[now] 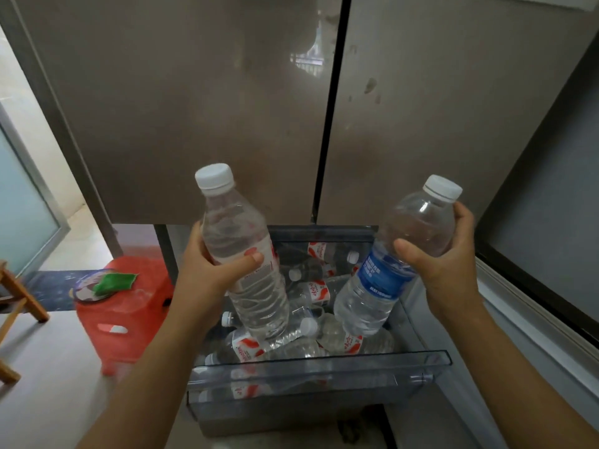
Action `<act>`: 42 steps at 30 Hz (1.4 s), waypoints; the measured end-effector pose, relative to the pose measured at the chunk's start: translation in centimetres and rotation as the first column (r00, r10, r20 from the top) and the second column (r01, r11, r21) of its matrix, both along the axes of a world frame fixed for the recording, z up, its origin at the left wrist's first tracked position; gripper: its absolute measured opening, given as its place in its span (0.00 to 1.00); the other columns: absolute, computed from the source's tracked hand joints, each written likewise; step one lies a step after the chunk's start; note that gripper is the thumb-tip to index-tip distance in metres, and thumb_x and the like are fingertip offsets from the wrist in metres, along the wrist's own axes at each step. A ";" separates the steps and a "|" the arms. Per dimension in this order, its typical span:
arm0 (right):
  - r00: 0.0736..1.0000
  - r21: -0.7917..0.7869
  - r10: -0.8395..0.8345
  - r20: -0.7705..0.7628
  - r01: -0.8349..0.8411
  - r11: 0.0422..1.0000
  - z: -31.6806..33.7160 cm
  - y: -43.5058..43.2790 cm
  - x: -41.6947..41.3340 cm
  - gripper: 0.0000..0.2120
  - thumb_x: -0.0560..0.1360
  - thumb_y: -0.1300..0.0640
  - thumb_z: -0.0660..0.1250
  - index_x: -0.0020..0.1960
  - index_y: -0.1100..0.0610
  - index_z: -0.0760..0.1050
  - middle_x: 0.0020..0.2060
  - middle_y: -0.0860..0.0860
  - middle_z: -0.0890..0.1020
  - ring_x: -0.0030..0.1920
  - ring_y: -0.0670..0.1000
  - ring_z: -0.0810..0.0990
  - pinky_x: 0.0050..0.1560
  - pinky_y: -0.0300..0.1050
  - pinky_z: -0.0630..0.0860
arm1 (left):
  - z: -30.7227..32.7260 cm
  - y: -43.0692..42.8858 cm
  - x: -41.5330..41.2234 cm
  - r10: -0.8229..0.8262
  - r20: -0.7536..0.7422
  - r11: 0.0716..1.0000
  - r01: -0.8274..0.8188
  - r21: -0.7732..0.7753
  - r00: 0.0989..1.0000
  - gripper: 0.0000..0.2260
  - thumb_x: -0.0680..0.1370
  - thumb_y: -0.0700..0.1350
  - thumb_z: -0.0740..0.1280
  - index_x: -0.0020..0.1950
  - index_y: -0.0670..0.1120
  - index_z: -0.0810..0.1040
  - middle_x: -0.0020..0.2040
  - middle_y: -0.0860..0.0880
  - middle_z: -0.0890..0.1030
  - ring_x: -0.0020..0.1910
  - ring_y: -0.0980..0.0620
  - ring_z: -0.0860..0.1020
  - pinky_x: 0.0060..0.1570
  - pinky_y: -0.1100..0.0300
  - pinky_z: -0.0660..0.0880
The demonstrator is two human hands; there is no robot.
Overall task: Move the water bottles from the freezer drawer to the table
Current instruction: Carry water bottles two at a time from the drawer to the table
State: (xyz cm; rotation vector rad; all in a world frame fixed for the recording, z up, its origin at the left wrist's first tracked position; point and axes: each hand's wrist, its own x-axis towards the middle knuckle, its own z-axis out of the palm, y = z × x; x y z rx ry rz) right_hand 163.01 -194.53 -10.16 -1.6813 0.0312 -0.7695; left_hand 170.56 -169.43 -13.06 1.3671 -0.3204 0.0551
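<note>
My left hand (210, 270) grips a clear water bottle with a red-and-white label (246, 254) around its middle, cap up, tilted slightly left. My right hand (447, 257) grips a second bottle with a blue label (392, 264) near its shoulder, cap leaning to the right. Both bottles hang above the open transparent freezer drawer (317, 367), which is pulled out below the fridge doors. Several more red-labelled bottles (311, 335) lie piled inside the drawer.
The closed grey-brown fridge doors (227, 108) rise behind the bottles. A red plastic stool (126, 312) with a green cloth (113, 281) stands left of the drawer. A wooden chair leg (19, 293) shows at the far left. An open freezer door panel (534, 254) sits on the right.
</note>
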 end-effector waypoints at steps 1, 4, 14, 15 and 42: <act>1.000 -0.002 -0.002 -0.009 0.002 1.000 -0.3 0.1 -0.3 0.36 0.51 0.46 0.72 0.57 0.40 0.62 0.54 0.43 0.73 0.56 0.46 0.75 0.52 0.41 0.78 | -0.4 0.0 -0.1 -0.012 -0.020 1.000 0.012 0.000 1.000 0.33 0.55 0.48 0.75 0.59 0.50 0.71 0.48 0.53 0.81 0.48 0.54 0.81 0.44 0.59 0.78; 0.998 -0.013 -0.001 -0.060 0.000 1.000 -1.2 0.4 -1.6 0.35 0.50 0.46 0.72 0.56 0.40 0.63 0.53 0.43 0.73 0.55 0.45 0.75 0.48 0.37 0.78 | -1.4 0.1 -0.4 -0.061 -0.083 0.998 0.058 -0.034 0.995 0.34 0.55 0.46 0.75 0.60 0.49 0.71 0.46 0.53 0.82 0.47 0.53 0.82 0.43 0.57 0.79; 0.963 -0.039 0.102 -0.251 -0.116 0.993 -4.0 0.8 -8.2 0.40 0.56 0.50 0.76 0.61 0.47 0.60 0.52 0.38 0.70 0.53 0.40 0.72 0.51 0.37 0.73 | -4.3 1.7 -8.7 -0.030 -0.100 0.998 0.024 -0.061 0.995 0.34 0.57 0.47 0.74 0.61 0.44 0.71 0.50 0.46 0.80 0.49 0.46 0.81 0.44 0.53 0.79; 0.955 -0.052 0.127 -0.267 -0.146 0.988 -4.4 0.9 -9.5 0.37 0.60 0.57 0.77 0.61 0.47 0.59 0.52 0.38 0.69 0.52 0.40 0.72 0.53 0.39 0.72 | -4.6 2.1 -10.6 0.011 -0.098 0.998 -0.016 -0.054 0.995 0.34 0.57 0.47 0.74 0.62 0.44 0.70 0.50 0.46 0.80 0.50 0.46 0.81 0.46 0.52 0.79; 0.682 -0.078 0.535 -0.499 -0.650 0.756 -11.5 22.8 -33.2 0.35 0.63 0.68 0.75 0.60 0.50 0.60 0.50 0.43 0.71 0.51 0.46 0.73 0.55 0.44 0.71 | -13.5 27.6 -54.0 0.714 -0.305 0.691 -0.705 0.160 0.630 0.25 0.59 0.40 0.72 0.55 0.41 0.74 0.45 0.43 0.80 0.41 0.46 0.80 0.35 0.59 0.75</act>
